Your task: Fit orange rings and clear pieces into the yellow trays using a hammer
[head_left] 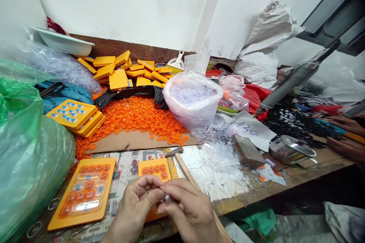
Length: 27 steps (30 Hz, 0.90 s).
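Observation:
My left hand and my right hand meet at the front edge of the workbench, thumbs and fingers pinched together. A small shiny piece shows between the fingertips, mostly hidden, and its kind cannot be made out. Beneath the hands lies a yellow board with orange rings in its upper part; the rest is covered by my hands. To the left, a larger-looking yellow board carries rows of orange rings, long clear plastic pieces and a few blue bits. A wooden-handled hammer rests just beyond my right hand.
Orange rings are heaped behind the boards on cardboard. A white bag holds clear pieces. Stacked yellow boards and a green bag stand left. Right are a metal block, a lidded pot and another person's hands.

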Each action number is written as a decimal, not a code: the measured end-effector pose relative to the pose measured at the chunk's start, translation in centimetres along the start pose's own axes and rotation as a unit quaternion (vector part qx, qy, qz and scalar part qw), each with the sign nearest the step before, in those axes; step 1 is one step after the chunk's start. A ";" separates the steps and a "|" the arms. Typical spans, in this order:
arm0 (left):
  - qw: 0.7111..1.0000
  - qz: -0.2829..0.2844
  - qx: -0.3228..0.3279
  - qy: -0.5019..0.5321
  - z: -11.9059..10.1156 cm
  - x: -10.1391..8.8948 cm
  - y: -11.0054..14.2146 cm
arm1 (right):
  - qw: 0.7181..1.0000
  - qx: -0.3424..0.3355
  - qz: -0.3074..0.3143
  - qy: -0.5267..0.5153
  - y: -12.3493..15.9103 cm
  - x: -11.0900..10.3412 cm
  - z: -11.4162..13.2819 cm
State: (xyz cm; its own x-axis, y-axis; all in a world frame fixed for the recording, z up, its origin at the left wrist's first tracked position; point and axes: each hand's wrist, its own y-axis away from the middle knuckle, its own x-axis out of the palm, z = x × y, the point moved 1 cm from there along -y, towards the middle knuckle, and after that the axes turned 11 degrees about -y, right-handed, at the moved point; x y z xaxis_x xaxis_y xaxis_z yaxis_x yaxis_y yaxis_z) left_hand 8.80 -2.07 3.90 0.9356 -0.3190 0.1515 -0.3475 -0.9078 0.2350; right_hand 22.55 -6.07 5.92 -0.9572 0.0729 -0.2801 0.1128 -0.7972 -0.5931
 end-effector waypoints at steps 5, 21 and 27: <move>0.997 -0.015 -0.010 0.069 0.4 0.7 0.3 | 0.999 0.027 -0.035 0.008 0.0 0.4 -0.8; 0.984 0.031 -0.085 0.156 0.3 0.1 1.3 | 0.998 -0.035 0.034 0.032 -1.0 0.2 0.5; 0.973 0.060 -0.106 0.197 0.5 0.0 2.1 | 0.985 -0.118 0.063 0.108 -0.8 0.7 1.2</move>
State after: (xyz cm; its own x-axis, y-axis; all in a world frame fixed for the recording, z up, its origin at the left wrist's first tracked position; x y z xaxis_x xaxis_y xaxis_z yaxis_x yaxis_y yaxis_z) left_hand 8.09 -4.09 3.87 0.8048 -0.2525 0.5371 -0.4974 -0.7807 0.3783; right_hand 21.51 -6.07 7.10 -0.8552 0.1282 -0.5021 0.3110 -0.6480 -0.6952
